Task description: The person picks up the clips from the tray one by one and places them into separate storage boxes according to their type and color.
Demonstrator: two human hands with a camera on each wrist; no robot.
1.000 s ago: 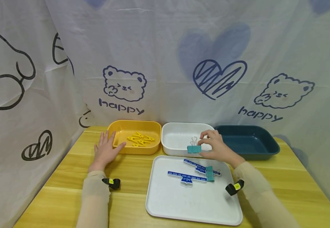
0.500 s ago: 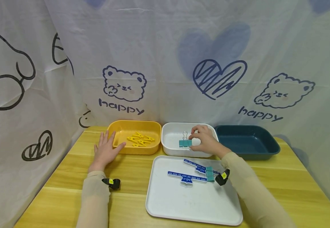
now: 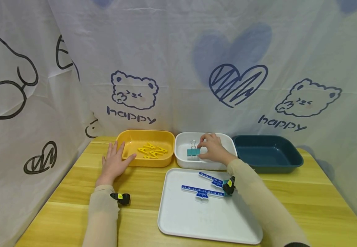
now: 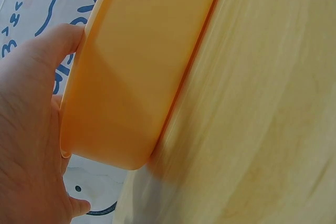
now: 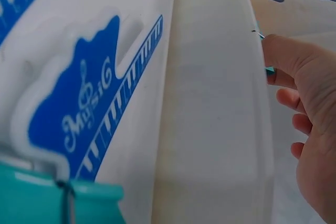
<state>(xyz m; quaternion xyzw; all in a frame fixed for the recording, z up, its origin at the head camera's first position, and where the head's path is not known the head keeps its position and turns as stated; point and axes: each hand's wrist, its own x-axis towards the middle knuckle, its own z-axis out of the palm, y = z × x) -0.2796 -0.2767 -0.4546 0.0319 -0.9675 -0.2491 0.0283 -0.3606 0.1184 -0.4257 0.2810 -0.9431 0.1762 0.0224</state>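
Note:
My right hand pinches a teal binder clip by its edge, inside or just above the white bin; its wire handle points up. In the right wrist view the bin's wall hides most of that clip. My left hand rests at the left front corner of the yellow bin, fingers extended and thumb on the rim, as the left wrist view also shows. Several yellow clothespins lie in that bin.
A white tray in front holds two blue ruler-like clips printed with piano keys, one a music clip, and another teal binder clip, partly hidden by my right wrist camera. The dark blue bin stands at the right. A printed curtain hangs behind.
My right hand has carried the binder clip leftward and away from me, from the white bin's front rim to farther inside it. My left hand has stayed still.

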